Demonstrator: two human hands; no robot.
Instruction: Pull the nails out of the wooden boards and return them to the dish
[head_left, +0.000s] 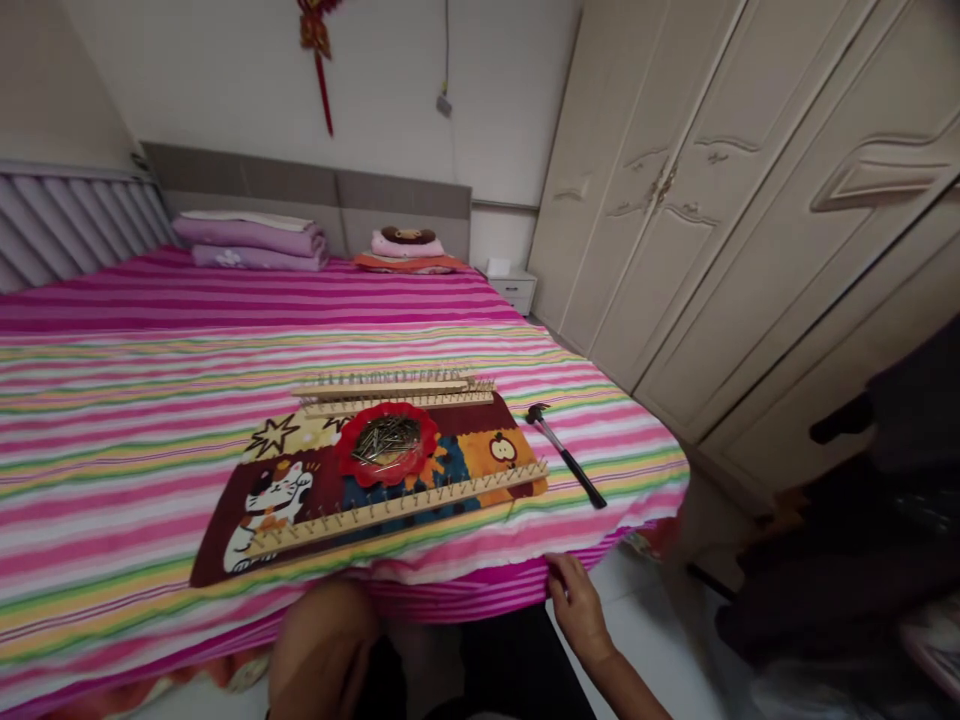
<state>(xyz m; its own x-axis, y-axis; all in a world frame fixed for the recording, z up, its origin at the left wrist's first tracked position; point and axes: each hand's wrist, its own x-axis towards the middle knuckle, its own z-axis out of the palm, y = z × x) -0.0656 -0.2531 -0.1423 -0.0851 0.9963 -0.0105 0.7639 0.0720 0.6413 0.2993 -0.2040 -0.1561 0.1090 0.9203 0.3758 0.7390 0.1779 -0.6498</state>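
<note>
My right hand (pixel 579 605) rests at the near edge of the bed, fingers loosely spread against the hanging striped sheet (pixel 480 585), holding nothing. Above it lies a black-handled hammer (pixel 566 458) on the bed. A cartoon-print mat (pixel 277 490) carries a long wooden strip studded with nails (pixel 397 505), a red plate heaped with loose nails (pixel 388 442), and two more nailed wooden strips (pixel 394 390) behind the plate. My left hand is out of view; only a bare knee (pixel 322 645) shows at the bottom.
The striped bed (pixel 150 380) fills the left and middle. Folded bedding (pixel 251 240) and a pillow pile (pixel 409 250) lie by the headboard. A cream wardrobe (pixel 750 200) lines the right wall; dark objects (pixel 862 540) stand on the floor at the right.
</note>
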